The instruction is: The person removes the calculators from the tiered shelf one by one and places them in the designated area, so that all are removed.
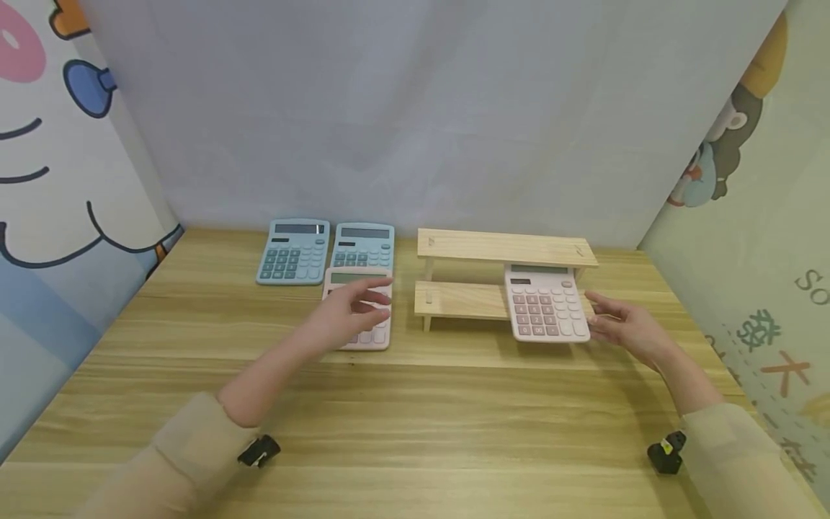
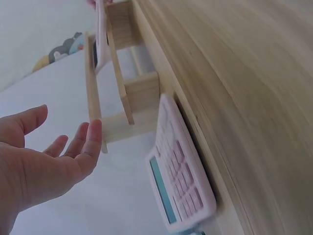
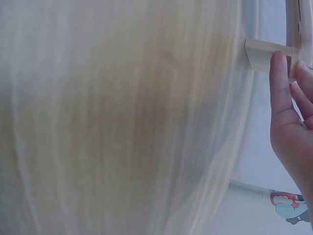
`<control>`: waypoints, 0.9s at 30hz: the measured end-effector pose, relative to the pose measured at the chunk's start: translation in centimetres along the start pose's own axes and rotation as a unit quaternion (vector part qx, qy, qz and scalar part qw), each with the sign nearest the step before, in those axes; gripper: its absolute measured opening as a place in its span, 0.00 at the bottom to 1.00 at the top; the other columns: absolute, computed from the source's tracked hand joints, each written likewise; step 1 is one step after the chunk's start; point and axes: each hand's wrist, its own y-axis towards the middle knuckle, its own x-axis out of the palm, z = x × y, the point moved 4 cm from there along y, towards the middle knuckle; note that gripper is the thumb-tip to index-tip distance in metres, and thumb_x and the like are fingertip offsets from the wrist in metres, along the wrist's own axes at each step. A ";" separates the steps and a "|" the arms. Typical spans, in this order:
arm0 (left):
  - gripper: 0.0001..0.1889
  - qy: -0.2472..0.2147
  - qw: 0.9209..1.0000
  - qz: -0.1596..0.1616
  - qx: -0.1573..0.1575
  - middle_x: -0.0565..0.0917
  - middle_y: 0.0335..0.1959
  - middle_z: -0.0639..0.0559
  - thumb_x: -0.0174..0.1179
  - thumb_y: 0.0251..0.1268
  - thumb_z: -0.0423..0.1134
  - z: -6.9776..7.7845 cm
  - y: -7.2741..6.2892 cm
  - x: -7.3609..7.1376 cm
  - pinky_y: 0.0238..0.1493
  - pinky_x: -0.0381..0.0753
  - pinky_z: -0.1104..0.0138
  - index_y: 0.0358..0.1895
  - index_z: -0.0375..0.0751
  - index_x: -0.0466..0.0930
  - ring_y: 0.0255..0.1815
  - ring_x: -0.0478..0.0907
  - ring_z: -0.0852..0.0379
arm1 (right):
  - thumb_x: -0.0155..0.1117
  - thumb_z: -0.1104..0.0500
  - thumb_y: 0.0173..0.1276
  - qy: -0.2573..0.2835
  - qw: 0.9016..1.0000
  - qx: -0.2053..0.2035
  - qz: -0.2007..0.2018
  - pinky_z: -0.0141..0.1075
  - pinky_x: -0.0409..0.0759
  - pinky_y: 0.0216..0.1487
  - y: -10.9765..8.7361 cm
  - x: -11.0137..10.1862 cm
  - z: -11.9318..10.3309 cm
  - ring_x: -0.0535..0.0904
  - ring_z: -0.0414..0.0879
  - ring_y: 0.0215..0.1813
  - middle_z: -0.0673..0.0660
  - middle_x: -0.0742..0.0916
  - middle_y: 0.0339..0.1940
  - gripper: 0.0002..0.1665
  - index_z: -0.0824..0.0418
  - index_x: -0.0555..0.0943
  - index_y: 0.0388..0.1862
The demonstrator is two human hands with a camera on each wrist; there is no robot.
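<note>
A pink calculator (image 1: 547, 306) sits tilted on the right part of the lower tier of a small two-tier wooden shelf (image 1: 506, 246), its top end under the upper board and its near end jutting past the front. My right hand (image 1: 625, 328) is at the calculator's right edge, fingertips right beside it and fingers loosely extended. My left hand (image 1: 346, 313) hovers over a second pink calculator (image 1: 372, 339), fingers relaxed and nothing in them. In the left wrist view that calculator (image 2: 181, 171) lies below and apart from the left hand (image 2: 49, 166).
Two blue calculators (image 1: 293, 252) lie at the back left; the nearer pink one overlaps the right blue calculator (image 1: 366, 245). A pale cloth (image 1: 402, 130) hangs behind the wooden table (image 1: 415, 432). Printed cartoon panels (image 1: 52, 158) stand at both sides.
</note>
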 end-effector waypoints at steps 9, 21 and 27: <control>0.29 -0.081 0.997 -0.008 0.007 0.75 0.60 0.45 0.56 0.68 0.42 1.6 0.8 3.0 0.54 0.80 0.59 0.71 0.57 0.59 0.59 0.75 0.49 | 0.52 0.57 0.73 0.004 1.000 -0.003 0.001 0.31 0.79 0.55 0.0 0.1 -0.2 0.76 0.26 0.45 0.77 0.53 0.71 0.40 0.65 0.46 0.75; 0.33 -0.161 0.986 -0.033 0.002 0.73 0.62 0.43 0.57 0.68 0.45 4.0 2.8 7.2 0.60 0.75 0.52 0.73 0.55 0.54 0.60 0.73 0.43 | 0.52 0.56 0.73 0.012 1.000 -0.004 -0.002 0.31 0.79 0.54 0.0 0.1 0.0 0.76 0.26 0.45 0.78 0.52 0.71 0.41 0.65 0.45 0.75; 0.32 -0.174 0.983 -0.053 -0.008 0.75 0.61 0.42 0.56 0.68 0.46 4.7 3.7 9.0 0.60 0.74 0.50 0.73 0.58 0.55 0.61 0.72 0.41 | 0.52 0.56 0.73 0.010 1.000 -0.005 -0.004 0.31 0.78 0.55 0.2 0.0 0.2 0.76 0.26 0.46 0.77 0.51 0.71 0.41 0.64 0.44 0.76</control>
